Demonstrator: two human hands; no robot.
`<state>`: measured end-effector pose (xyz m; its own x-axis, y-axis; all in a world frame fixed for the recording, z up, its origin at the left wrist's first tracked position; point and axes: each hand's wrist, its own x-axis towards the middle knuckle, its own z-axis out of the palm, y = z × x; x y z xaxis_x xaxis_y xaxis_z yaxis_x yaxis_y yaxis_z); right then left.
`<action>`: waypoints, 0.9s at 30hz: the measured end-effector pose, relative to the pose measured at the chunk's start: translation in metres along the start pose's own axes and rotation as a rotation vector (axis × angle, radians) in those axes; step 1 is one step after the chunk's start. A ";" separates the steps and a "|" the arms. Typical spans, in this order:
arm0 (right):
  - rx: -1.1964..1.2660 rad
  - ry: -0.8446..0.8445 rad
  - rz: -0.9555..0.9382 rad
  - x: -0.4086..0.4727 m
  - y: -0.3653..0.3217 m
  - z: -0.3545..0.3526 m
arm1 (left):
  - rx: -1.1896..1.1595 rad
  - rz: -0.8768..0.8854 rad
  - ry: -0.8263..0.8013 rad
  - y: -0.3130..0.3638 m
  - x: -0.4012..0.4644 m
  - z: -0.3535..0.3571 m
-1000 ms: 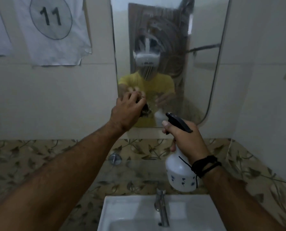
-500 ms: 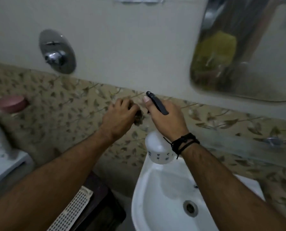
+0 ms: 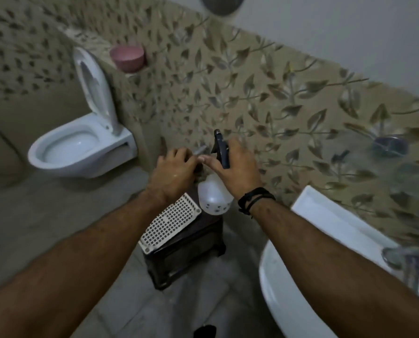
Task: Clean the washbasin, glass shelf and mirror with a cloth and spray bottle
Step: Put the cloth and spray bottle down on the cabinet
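Now spray bottle point(image 3: 214, 195) in right fingers point(image 3: 209, 161)

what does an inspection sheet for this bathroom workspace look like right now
surface: washbasin at lower right, white, its bowl partly hidden by the right arm; tap blurred.
job's things: spray bottle, white with a black trigger head, held above a dark stool; dark cloth bunched, barely showing; glass shelf on the right, blurred; mirror out of frame.
clutter: white perforated tray lying on the stool; pink bowl on the ledge.
hands: left hand closed on the cloth; right hand gripping the bottle's neck.
cables: nothing seen.
surroundings: toilet with its lid raised; leaf-pattern wall tiles; grey floor.
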<state>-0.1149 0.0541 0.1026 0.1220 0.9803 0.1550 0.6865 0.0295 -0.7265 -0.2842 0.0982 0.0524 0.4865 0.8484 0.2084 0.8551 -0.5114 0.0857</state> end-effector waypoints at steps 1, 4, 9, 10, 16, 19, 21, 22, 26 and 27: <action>-0.020 -0.032 0.008 0.004 0.005 0.015 | -0.013 -0.028 -0.017 -0.007 -0.007 0.010; -0.058 -0.102 0.040 0.017 0.020 0.058 | -0.036 -0.102 -0.066 -0.029 -0.024 0.047; -0.059 -0.243 0.095 0.034 0.062 0.126 | -0.074 -0.214 -0.192 -0.063 -0.044 0.121; -0.058 -0.262 0.096 0.038 0.072 0.139 | -0.082 -0.227 -0.212 -0.069 -0.048 0.138; -0.063 -0.315 0.061 0.052 0.125 0.208 | -0.035 -0.278 -0.307 -0.097 -0.066 0.234; -0.095 -0.344 0.059 0.059 0.146 0.236 | -0.029 -0.279 -0.341 -0.108 -0.064 0.263; -0.095 -0.360 0.058 0.064 0.157 0.252 | -0.041 -0.296 -0.371 -0.113 -0.061 0.278; -0.092 -0.366 0.060 0.065 0.160 0.259 | -0.045 -0.310 -0.401 -0.114 -0.061 0.284; -0.077 -0.375 0.040 0.063 0.165 0.275 | -0.062 -0.359 -0.567 -0.110 -0.069 0.304; -0.076 -0.373 0.038 0.062 0.164 0.276 | -0.057 -0.358 -0.619 -0.108 -0.073 0.308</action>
<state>-0.1930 0.1741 -0.1917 -0.1113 0.9845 -0.1358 0.7395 -0.0092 -0.6731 -0.3568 0.1337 -0.2722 0.2044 0.8786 -0.4316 0.9788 -0.1786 0.0998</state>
